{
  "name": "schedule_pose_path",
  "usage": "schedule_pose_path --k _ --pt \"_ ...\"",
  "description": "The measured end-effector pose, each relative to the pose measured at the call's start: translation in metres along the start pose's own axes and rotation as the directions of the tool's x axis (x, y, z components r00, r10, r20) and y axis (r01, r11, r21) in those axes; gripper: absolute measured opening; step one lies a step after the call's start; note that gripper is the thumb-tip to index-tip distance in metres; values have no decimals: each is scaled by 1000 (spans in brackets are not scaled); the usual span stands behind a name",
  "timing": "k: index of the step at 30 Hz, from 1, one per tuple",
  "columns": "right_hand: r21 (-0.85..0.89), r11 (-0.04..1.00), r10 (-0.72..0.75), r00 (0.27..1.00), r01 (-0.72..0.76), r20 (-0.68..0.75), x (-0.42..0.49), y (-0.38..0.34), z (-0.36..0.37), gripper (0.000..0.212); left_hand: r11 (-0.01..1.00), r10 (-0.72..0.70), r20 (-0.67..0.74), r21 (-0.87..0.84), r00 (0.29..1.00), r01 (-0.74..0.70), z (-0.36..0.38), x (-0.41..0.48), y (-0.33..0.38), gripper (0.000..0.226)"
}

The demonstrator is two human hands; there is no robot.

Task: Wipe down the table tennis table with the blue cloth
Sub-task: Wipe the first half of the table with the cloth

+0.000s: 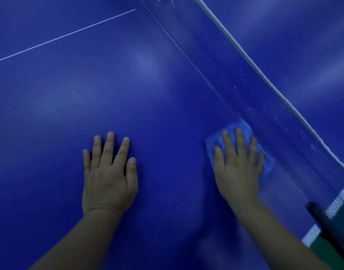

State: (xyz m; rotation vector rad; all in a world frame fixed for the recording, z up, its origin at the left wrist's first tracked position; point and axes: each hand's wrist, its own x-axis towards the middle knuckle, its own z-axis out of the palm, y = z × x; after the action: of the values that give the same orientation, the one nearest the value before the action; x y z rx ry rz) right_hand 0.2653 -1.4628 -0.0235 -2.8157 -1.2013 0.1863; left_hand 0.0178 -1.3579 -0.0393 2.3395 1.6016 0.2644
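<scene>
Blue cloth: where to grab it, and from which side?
Pinch the blue cloth at its exposed left corner, coming from the open table side. It lies flat under the right hand, and the net crowds its far-right edge, so fingers likely fit best on the left.

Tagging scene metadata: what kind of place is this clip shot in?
Probably an indoor table tennis room or sports hall. Shown by the blue table tennis table with its white line, the net with white top tape, and the black clamp post at the table edge.
</scene>
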Motion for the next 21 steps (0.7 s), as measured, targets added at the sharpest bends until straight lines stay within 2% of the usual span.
schedule_pose_path --k 2,4,6,8,9,10,11,13,14,15,16,17,18,19,20,21 --pt "7 997 76 996 -76 55 -10 -3 0 62 1000 7 -4 -1 1000 -7 0 0 0 59" --pt "36 998 57 997 -58 42 16 -39 2 58 1000 7 -14 -10 1000 -7 -1 1 0 60" --pt "62 995 -85 996 83 35 49 -88 9 57 999 8 -29 -35 1000 -9 0 1 -1 62" --pt "53 935 -355 933 352 60 51 -122 16 57 994 -7 -53 -107 999 1 -1 3 -4 66" --pt "38 863 -505 860 504 68 35 -124 18 56 984 -23 -63 -179 998 11 -2 4 -5 68" --pt "20 749 -662 747 662 67 12 -114 19 55 963 -39 -70 -270 997 19 -4 4 -6 69" --pt "12 606 -794 604 795 59 -12 -95 21 54 932 -59 -76 -360 995 28 -9 2 -8 70" --pt "42 349 -934 344 936 99 -33 -52 15 50 883 -99 -88 -466 991 47 -18 -9 -17 69" --pt "25 262 -958 257 965 128 -23 -37 12 49 884 -106 -79 -463 991 58 -21 -20 -22 68" --pt "-16 235 -962 235 972 140 -3 -32 13 50 908 -112 -71 -413 991 73 -22 -35 -27 67" --pt "-42 293 -945 296 955 139 23 -41 12 54 942 -111 -74 -325 991 81 -21 -52 -31 68" --pt "-35 445 -886 446 895 128 48 -61 9 59 971 -90 -76 -228 993 70 -19 -68 -36 68" --pt "-22 636 -764 634 771 119 69 -86 5 63 988 -51 -71 -150 996 40 -17 -80 -38 68" --pt "7 774 -629 768 633 121 83 -113 3 63 995 -7 -66 -102 998 1 -15 -87 -41 68" --pt "40 844 -535 835 535 130 88 -141 2 59 995 28 -66 -89 997 -34 -14 -87 -42 67" --pt "39 848 -528 835 529 154 83 -163 4 57 994 38 -65 -98 997 -44 -14 -85 -42 67"
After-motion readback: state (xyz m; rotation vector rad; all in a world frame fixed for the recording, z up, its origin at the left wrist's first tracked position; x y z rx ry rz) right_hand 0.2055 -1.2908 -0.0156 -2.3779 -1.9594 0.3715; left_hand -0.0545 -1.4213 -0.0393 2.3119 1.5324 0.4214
